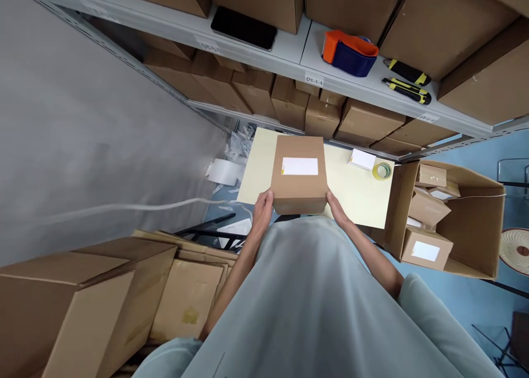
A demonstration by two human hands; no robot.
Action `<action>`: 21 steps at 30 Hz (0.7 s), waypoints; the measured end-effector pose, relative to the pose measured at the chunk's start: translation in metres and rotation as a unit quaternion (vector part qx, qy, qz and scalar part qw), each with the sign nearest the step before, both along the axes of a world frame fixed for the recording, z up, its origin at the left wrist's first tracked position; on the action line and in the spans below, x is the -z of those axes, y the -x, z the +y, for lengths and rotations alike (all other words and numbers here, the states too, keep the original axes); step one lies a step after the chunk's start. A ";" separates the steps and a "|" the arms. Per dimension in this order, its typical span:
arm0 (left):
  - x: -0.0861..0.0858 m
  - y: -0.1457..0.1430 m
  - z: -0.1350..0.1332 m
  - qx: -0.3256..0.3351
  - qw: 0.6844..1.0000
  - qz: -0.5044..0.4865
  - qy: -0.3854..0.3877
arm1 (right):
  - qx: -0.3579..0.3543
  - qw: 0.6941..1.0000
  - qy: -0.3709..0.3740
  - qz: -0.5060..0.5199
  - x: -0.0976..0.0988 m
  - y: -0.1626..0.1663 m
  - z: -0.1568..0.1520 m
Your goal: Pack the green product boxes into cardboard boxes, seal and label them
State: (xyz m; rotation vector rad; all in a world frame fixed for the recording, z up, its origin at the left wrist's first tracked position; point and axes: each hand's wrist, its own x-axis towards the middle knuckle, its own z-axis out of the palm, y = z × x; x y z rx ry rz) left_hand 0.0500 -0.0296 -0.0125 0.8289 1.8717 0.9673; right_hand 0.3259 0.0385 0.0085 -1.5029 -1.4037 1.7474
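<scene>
I hold a closed brown cardboard box point(299, 185) with a white label on top, above the near edge of a pale yellow table point(355, 199). My left hand point(263, 206) grips its left near corner, fingers wrapped on the side. My right hand point(335, 206) grips the right near corner the same way. A roll of yellow tape point(382, 171) and a small white pad point(362, 159) lie on the table's far right.
A large open carton point(475, 223) at the right holds several small labelled boxes. Shelves point(289, 53) ahead carry brown boxes, a black phone point(243, 28), an orange-blue tape dispenser point(349, 52) and two utility knives point(407, 80). Flat and stacked cartons point(82, 306) sit at the lower left beside a grey wall.
</scene>
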 end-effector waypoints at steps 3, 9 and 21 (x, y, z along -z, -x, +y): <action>-0.016 -0.011 0.011 0.046 0.995 0.008 -0.092 | 0.022 0.996 -0.084 -0.015 -0.031 -0.008 0.005; -0.040 -0.047 0.045 0.041 0.987 0.087 -0.128 | 0.139 0.980 -0.113 -0.085 -0.046 -0.001 0.011; -0.025 -0.020 0.087 0.103 0.983 0.089 -0.122 | 0.139 0.971 -0.106 -0.166 -0.039 0.005 0.024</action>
